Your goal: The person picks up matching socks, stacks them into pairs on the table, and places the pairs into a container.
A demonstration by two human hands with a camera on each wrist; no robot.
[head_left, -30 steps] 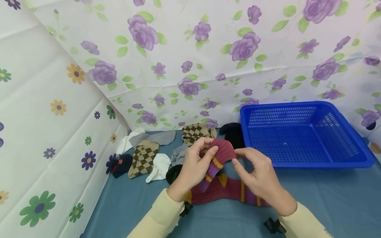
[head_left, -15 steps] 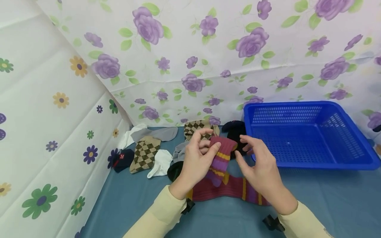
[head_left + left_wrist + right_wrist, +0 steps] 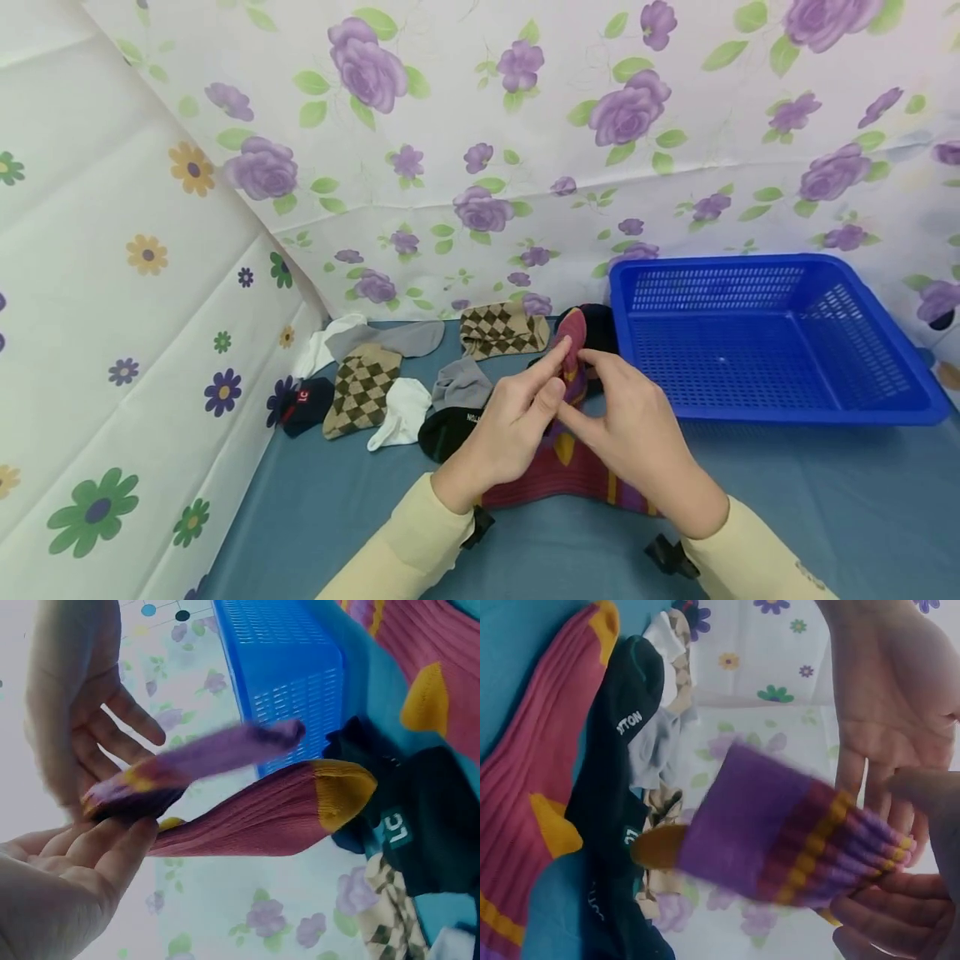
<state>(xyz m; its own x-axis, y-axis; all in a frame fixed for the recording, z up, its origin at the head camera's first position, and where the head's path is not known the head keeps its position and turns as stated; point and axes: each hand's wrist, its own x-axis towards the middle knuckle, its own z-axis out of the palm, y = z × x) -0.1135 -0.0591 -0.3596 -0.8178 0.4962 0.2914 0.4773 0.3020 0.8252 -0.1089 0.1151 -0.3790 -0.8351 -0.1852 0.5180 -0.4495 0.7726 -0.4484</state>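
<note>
A maroon sock with purple and yellow stripes is held up over the table, bunched between both hands. My left hand pinches it near the cuff with thumb and fingers; in the left wrist view its yellow-tipped foot hangs free. From the other side my right hand holds the cuff, thumb opposite fingers. The right wrist view shows the sock's striped leg, slightly blurred. Below the hands, a matching maroon sock lies flat on the table, partly hidden by the hands.
A blue perforated basket stands at the back right. Several other socks lie to the left and back: checkered ones, a white one, grey ones and a black one. Flowered cloth hangs behind.
The right hand, apart from the sock half a second ago, has come in and now holds it. The sock has turned from broadside to edge-on, its end pointing up.
</note>
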